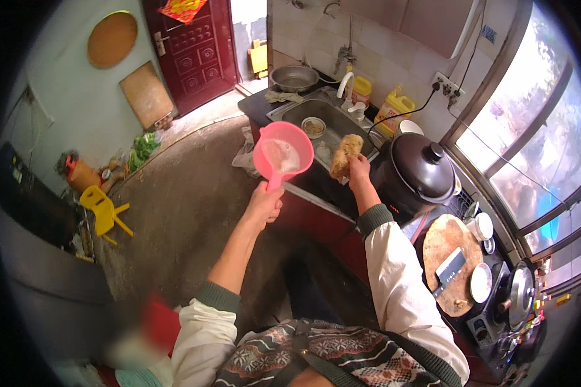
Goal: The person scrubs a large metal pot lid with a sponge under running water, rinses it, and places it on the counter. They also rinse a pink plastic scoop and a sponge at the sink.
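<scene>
Head view: I see left hand [264, 206] curled round the pink dipper [285, 132]'s handle, near-left of the sink [334, 118]; right hand [359, 169] grips a brown spongy piece [345, 153] at its right.

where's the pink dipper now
In the head view, the pink dipper is held by its handle in the left hand, mostly left of the sink.

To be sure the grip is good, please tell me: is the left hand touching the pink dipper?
Touching. The head view shows the left hand closed around the handle of the pink dipper.
</scene>
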Motion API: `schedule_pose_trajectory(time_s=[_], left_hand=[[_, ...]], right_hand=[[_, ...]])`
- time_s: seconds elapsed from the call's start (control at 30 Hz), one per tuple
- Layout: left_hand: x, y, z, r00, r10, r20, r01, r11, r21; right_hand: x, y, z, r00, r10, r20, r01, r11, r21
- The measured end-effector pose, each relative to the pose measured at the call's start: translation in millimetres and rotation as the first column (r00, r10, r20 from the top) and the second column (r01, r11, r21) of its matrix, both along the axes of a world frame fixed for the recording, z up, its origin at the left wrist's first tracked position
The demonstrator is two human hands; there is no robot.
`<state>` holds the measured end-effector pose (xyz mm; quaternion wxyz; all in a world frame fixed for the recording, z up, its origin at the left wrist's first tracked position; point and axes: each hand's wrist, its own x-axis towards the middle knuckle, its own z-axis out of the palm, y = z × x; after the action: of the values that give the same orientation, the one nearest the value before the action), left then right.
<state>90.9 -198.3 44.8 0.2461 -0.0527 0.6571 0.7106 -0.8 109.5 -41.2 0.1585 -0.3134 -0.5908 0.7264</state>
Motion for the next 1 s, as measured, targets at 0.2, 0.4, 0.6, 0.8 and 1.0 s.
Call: schedule_pose_trajectory(time_s=[0.2, 0.4, 0.6, 0.8, 1.0], left_hand=[[-163.6, 49.6, -27.6, 0.825, -0.4, -0.4, -0.094, 0.599, -0.795], [-259.4, 58.8, -48.7, 0.671, -0.677, -0.303, -0.087, 0.334, -0.939], [-333.6, 62.6, -78.9, 0.388, -0.888, -0.247, -0.206, 0.177, -0.962], [-376.5, 43.4, -92.6, 0.604, -0.654, -0.455, -0.079, 0.52, -0.851], [-407.7, 90.0, -74.9, 0.888, -0.456, 0.054, 0.448, 0.836, -0.318]], right_hand=[[-117.7, 79.5, -54.3, 0.969, -0.248, -0.022, 0.231, 0.93, -0.286], [-177.0, 101.7, -66.8, 0.97, -0.239, 0.036, 0.239, 0.929, -0.281], [-213.8, 136.6, -72.3, 0.966, -0.232, 0.111, 0.258, 0.885, -0.387], [-228.6, 88.6, -40.5, 0.943, -0.085, 0.322, 0.226, 0.875, -0.429], [-276.1, 104.7, -93.2, 0.991, -0.073, 0.113, 0.132, 0.704, -0.698]])
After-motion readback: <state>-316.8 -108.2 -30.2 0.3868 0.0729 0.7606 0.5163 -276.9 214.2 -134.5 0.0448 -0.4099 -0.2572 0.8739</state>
